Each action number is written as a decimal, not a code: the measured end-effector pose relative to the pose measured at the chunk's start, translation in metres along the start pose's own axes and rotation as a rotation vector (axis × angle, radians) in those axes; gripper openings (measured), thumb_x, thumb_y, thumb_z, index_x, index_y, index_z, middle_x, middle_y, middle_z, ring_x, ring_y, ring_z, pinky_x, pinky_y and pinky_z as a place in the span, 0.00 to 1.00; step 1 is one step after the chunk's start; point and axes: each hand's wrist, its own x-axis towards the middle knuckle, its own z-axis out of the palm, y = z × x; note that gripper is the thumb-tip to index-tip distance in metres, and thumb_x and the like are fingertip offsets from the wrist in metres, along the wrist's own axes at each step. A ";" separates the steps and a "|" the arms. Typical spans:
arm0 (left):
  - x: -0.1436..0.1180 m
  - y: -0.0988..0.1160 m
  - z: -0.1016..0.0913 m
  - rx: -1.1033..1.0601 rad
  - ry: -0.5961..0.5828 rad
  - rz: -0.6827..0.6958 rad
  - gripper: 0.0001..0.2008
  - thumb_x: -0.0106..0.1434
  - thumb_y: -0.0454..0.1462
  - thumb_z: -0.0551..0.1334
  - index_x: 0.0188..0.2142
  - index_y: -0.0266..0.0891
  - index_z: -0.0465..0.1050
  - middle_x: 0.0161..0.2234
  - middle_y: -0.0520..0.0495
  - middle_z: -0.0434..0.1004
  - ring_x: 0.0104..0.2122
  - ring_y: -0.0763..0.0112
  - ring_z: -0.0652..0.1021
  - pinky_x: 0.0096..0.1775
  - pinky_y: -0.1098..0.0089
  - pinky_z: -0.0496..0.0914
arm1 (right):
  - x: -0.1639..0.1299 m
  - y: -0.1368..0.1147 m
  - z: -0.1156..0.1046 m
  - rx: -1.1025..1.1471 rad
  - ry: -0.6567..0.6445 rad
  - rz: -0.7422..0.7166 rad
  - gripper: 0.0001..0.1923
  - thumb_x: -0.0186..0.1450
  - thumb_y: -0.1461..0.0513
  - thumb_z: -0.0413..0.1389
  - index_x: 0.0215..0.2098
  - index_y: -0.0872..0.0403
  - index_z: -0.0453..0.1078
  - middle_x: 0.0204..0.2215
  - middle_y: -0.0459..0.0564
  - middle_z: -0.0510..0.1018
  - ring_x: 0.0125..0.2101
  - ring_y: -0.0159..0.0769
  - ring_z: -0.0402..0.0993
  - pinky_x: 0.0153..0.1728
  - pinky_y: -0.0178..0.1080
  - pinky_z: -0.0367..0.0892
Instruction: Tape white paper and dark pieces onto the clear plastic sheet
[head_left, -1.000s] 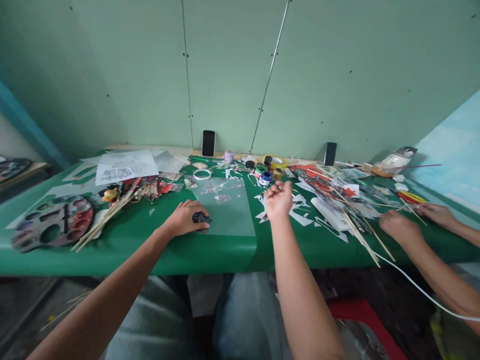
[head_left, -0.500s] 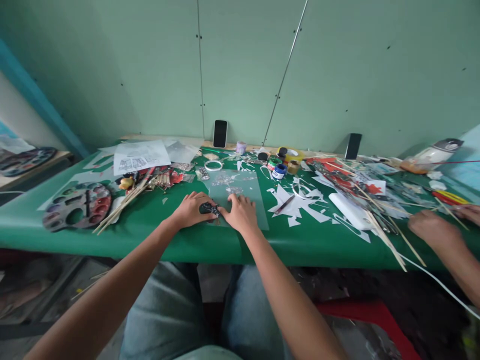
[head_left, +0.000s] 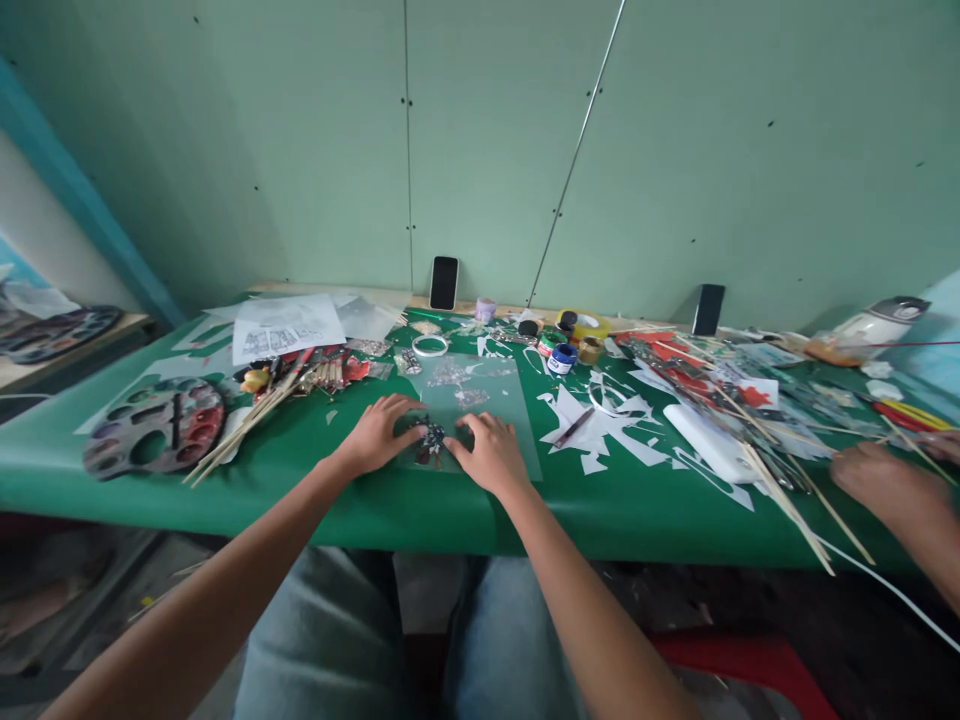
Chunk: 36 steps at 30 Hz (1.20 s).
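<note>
A small dark piece covered in glittery bits [head_left: 432, 437] lies at the near part of a clear plastic sheet [head_left: 517, 440], with brownish bits at its lower edge. My left hand [head_left: 377, 437] is open on its left side, fingers spread and the thumb touching the piece. On the other side, my right hand [head_left: 489, 450] is open too, its thumb tip at the piece's right edge and its fingers resting on the sheet. Farther up the sheet are scattered silvery fragments [head_left: 450, 372]. Too little detail shows to name the dark piece's kind.
A paint palette [head_left: 154, 425] and thin sticks [head_left: 247, 425] lie left. Paint jars [head_left: 562, 358], white paper scraps [head_left: 592, 435] and a white ring [head_left: 430, 346] surround the sheet. A phone [head_left: 444, 283] leans against the wall. Another person's hand [head_left: 889, 482] is at far right.
My thumbs have moved apart and my left fingers have loosened, so more of the dark piece shows between my hands. The whole view has shifted slightly downward in frame.
</note>
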 end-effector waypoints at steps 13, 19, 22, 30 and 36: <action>0.131 -0.052 -0.001 0.356 -0.057 -0.330 0.28 0.59 0.51 0.61 0.54 0.38 0.71 0.56 0.35 0.71 0.58 0.41 0.67 0.55 0.46 0.61 | 0.008 0.001 -0.006 -0.022 -0.127 -0.038 0.16 0.69 0.53 0.50 0.51 0.51 0.65 0.44 0.55 0.73 0.46 0.47 0.71 0.45 0.47 0.64; 0.120 -0.080 -0.004 0.312 -0.038 -0.233 0.20 0.62 0.38 0.56 0.53 0.46 0.72 0.47 0.48 0.78 0.51 0.59 0.74 0.53 0.63 0.66 | 0.017 0.000 -0.016 -0.063 -0.239 -0.041 0.18 0.68 0.53 0.51 0.54 0.49 0.64 0.45 0.55 0.74 0.42 0.45 0.73 0.38 0.43 0.66; 0.116 -0.086 -0.006 0.340 -0.001 -0.302 0.21 0.58 0.34 0.55 0.49 0.49 0.75 0.48 0.49 0.78 0.51 0.56 0.74 0.52 0.60 0.66 | 0.026 0.004 -0.019 -0.065 -0.292 -0.031 0.19 0.68 0.52 0.52 0.54 0.48 0.64 0.45 0.54 0.75 0.35 0.39 0.75 0.30 0.38 0.63; 0.122 -0.067 0.013 0.388 0.014 -0.218 0.22 0.66 0.44 0.51 0.56 0.43 0.72 0.59 0.47 0.71 0.58 0.54 0.68 0.58 0.55 0.60 | 0.034 0.022 -0.006 0.072 -0.157 -0.030 0.13 0.69 0.55 0.49 0.46 0.50 0.71 0.26 0.46 0.77 0.24 0.30 0.70 0.22 0.31 0.54; 0.115 -0.052 0.018 0.406 0.101 -0.161 0.18 0.66 0.40 0.52 0.49 0.43 0.77 0.53 0.46 0.76 0.55 0.56 0.72 0.58 0.53 0.57 | 0.034 0.022 -0.008 0.102 -0.128 0.007 0.11 0.69 0.56 0.49 0.40 0.49 0.72 0.26 0.44 0.78 0.23 0.29 0.68 0.22 0.31 0.52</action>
